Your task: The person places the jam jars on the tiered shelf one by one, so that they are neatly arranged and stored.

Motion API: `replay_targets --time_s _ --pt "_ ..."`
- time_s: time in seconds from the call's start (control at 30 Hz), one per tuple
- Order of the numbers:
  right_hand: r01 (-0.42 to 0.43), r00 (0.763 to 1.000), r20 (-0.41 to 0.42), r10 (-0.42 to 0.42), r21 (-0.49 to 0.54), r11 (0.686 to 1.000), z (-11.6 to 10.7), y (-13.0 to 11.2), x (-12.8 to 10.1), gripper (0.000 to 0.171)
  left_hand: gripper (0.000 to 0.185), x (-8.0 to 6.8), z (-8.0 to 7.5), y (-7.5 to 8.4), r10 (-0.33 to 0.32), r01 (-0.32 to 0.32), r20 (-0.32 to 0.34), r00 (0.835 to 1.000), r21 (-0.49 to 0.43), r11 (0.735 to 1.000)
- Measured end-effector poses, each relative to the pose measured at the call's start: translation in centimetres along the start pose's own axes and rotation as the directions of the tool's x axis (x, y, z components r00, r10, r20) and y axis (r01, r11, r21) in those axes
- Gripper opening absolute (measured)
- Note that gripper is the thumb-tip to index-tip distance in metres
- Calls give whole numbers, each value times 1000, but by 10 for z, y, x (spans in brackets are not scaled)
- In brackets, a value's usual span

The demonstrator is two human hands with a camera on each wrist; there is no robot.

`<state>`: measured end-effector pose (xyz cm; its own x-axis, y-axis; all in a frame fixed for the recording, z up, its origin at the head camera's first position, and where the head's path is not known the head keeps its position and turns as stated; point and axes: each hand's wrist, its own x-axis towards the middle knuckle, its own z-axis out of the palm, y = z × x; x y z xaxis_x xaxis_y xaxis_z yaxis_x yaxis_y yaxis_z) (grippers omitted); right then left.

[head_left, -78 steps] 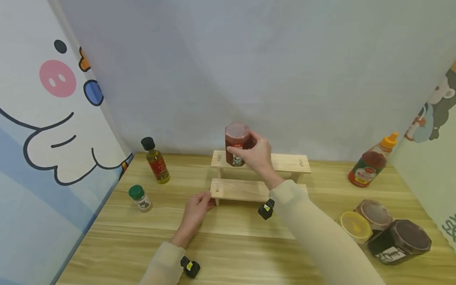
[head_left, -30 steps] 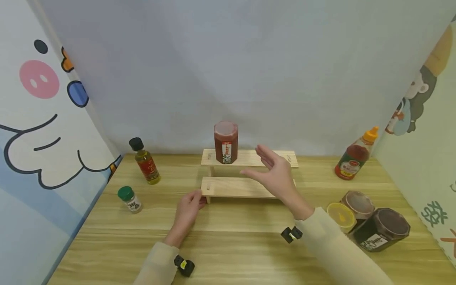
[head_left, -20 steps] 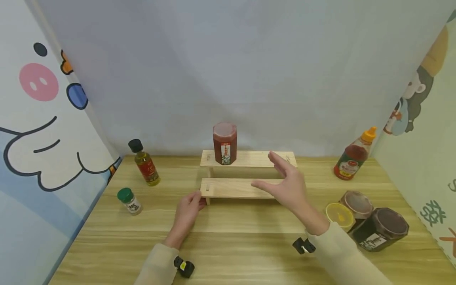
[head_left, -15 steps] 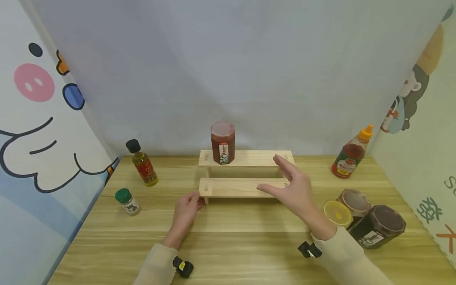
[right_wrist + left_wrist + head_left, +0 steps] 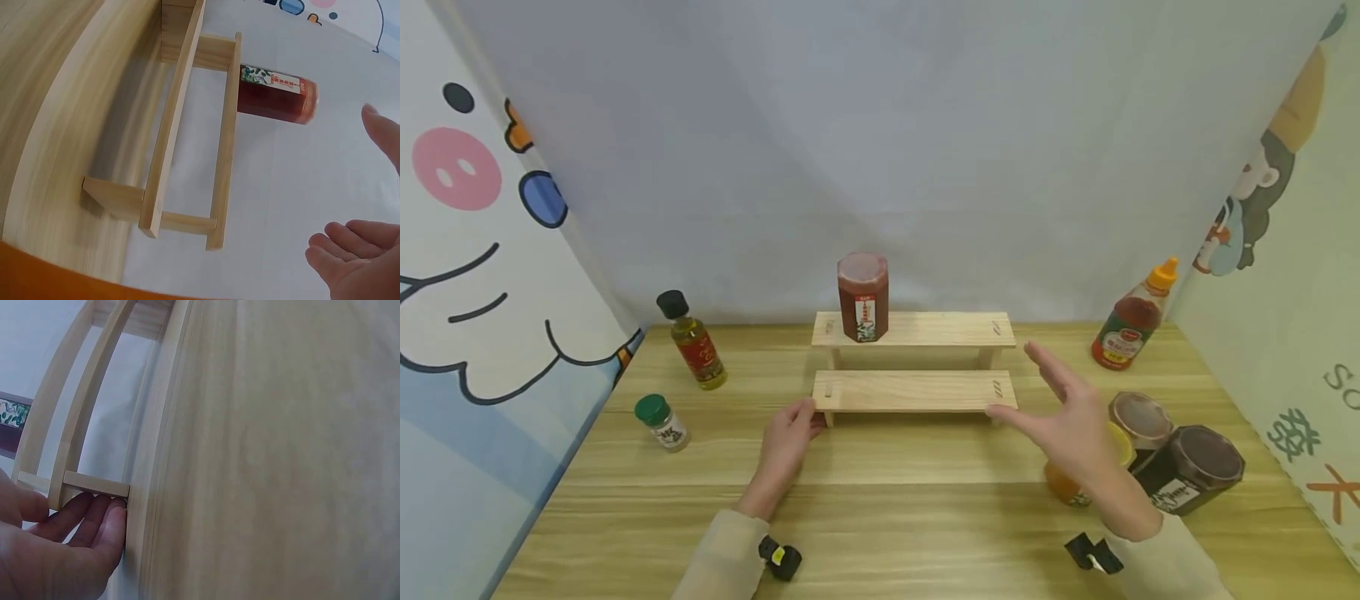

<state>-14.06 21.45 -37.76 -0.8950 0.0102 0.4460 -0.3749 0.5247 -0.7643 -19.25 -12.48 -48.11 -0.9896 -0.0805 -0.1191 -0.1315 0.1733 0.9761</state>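
Observation:
A two-tier wooden rack [image 5: 917, 392] stands on the table against the back wall. On the left part of its upper tier sits a jar [image 5: 862, 300] of dark red contents, upright and untouched. My left hand [image 5: 786, 442] grips the left end of the lower tier; in the left wrist view the thumb and curled fingers [image 5: 109, 534] meet at the plank's end and leg. Right of the rack, my right hand [image 5: 1078, 433] hovers with thumb and fingers spread, holding nothing. It partly hides a yellow-lidded jar [image 5: 1063, 483] with orange contents.
Behind the right hand stand a pale-lidded jar [image 5: 1142, 417] and a large dark jar [image 5: 1195, 471]. A sauce bottle [image 5: 1127, 329] with an orange nozzle is at the back right. An oil bottle [image 5: 696, 346] and a green-capped shaker [image 5: 662, 422] stand on the left.
My right hand let go of the dark red jar on the upper tier, then moved right and down towards the other jars. The left hand keeps its place on the rack.

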Motion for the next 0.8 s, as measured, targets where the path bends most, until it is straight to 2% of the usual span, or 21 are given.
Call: replay_targets --time_s 0.13,0.23,0.43,0.67,0.8 --pt "12 999 -50 -14 -34 999 -12 2 -4 83 45 1 -1 0 5 -5 2 1000 9 1000" --pt "-2 998 -58 0 -41 999 -21 4 -6 83 45 0 -1 1 4 -4 7 1000 4 1000" --pt "-103 993 -62 99 -62 993 -42 13 -13 81 47 1 -3 0 0 0 6 1000 9 1000" --pt "-177 977 -134 164 -90 980 -68 21 -25 80 46 1 -3 1 5 -5 4 1000 15 1000" --pt "-237 959 -181 218 -90 967 -84 28 -31 79 44 -1 -3 2 -3 3 5 1000 6 1000"
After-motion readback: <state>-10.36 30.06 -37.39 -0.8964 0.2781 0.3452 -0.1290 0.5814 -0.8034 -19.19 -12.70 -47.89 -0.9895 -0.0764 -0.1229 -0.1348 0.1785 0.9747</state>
